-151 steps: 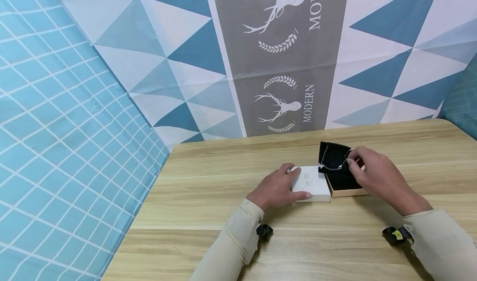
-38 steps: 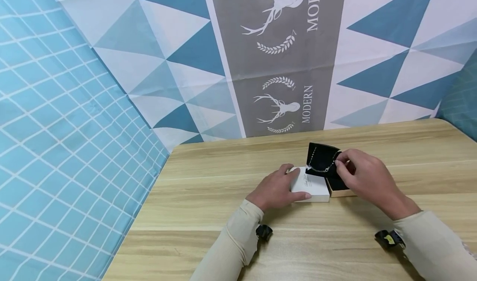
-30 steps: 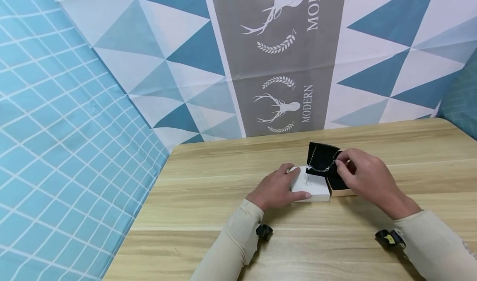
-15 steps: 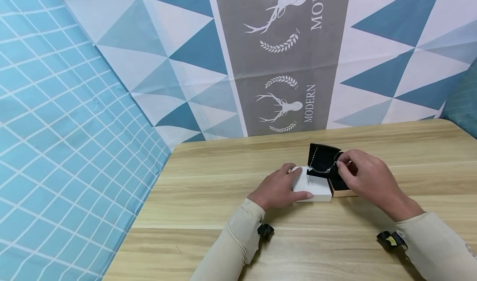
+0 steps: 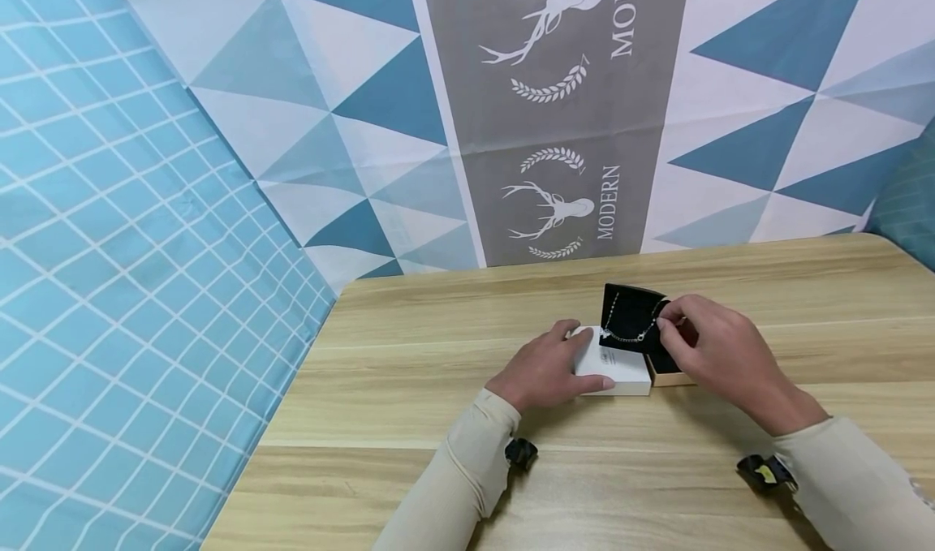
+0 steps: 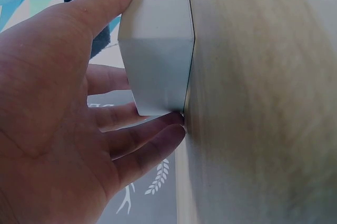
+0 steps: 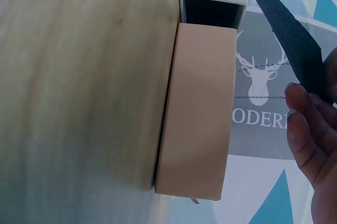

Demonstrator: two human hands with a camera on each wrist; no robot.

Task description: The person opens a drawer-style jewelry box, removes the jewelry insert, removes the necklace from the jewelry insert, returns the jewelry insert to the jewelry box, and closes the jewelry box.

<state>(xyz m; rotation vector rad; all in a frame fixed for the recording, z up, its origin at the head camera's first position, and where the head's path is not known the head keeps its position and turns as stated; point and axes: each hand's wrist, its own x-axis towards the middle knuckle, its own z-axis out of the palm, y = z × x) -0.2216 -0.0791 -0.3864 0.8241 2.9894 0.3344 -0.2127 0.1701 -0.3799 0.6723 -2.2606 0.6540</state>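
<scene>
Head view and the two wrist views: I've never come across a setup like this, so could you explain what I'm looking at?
There is no robot here, only a person's two bare hands. The wide picture comes from a camera worn on the head, looking forward and down. The two close ones come from a camera on each wrist, which is why the table seems turned on its side.

On the wooden table lie a white box and, at its open end, a tan tray with a black inside. The left hand holds the white box between thumb and fingers. The right hand pinches a black pad, raised above the table; a thin chain shows against its dark face.
</scene>
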